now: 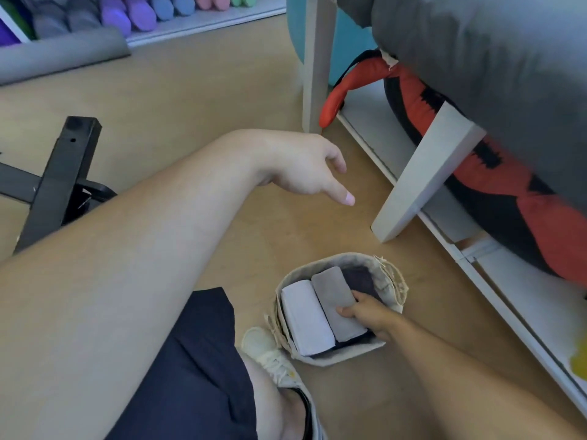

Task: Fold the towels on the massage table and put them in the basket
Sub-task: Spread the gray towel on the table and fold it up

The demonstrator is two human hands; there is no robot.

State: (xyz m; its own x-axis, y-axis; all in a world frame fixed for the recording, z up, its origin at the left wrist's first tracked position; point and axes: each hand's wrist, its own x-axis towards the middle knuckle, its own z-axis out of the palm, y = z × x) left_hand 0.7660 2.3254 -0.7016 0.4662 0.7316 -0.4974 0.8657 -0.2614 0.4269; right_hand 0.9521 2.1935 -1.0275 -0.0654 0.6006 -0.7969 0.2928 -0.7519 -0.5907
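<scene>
Basket [394, 282]: pale fabric, on the wooden floor [197, 100], lower centre of frame. Contents, side by side: a folded white towel [306, 319] at the left, a folded grey towel [336, 300] touching its right edge, and a dark towel [362, 281] at the right, mostly hidden under the grey one and the hand.

Right hand [370, 312]: reaches into the basket from the lower right. Thumb lies on top of the grey towel, fingers curl at its right edge; narrow grip, holding the grey towel.

Left hand [305, 166]: centre of frame, raised well above the floor, apart from the basket. Fingers hang loosely curled, thumb pointing down and right; holds nothing.

Just left of the basket, a white sneaker [270, 354] touches or nearly touches its wall; cannot tell which. Dark blue shorts [197, 360] fill the lower left centre.

Right side: pale table leg [425, 179] slanting down to the floor, grey padded massage table [492, 49] across the upper right, red and black cushion [524, 201] on a white shelf beneath it.

Left edge: black metal frame [60, 176]. Upper left: grey rolled mat [60, 58] on the floor, with a row of coloured foam rollers [139, 11] behind it.
</scene>
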